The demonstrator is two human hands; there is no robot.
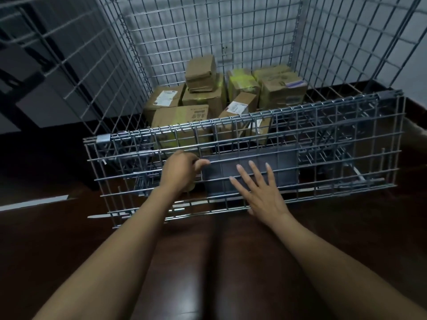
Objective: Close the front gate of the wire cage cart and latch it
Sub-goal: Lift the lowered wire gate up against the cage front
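The wire cage cart (208,38) stands in front of me with tall mesh walls at the back and sides. Its front gate (335,144), a wide wire panel, hangs folded down and tilted toward me across the cart's lower front. A grey plate (284,162) is fixed at the gate's middle. My left hand (180,172) is curled around a horizontal wire of the gate, left of the plate. My right hand (261,192) lies flat with fingers spread on the gate, over the plate's lower part. A metal hinge clip (103,138) sits at the gate's upper left corner.
Several cardboard boxes (208,93) are piled inside the cart behind the gate. The floor (208,273) is dark glossy wood. A dark cabinet or stair structure (27,72) stands to the left of the cart, a pale wall behind it.
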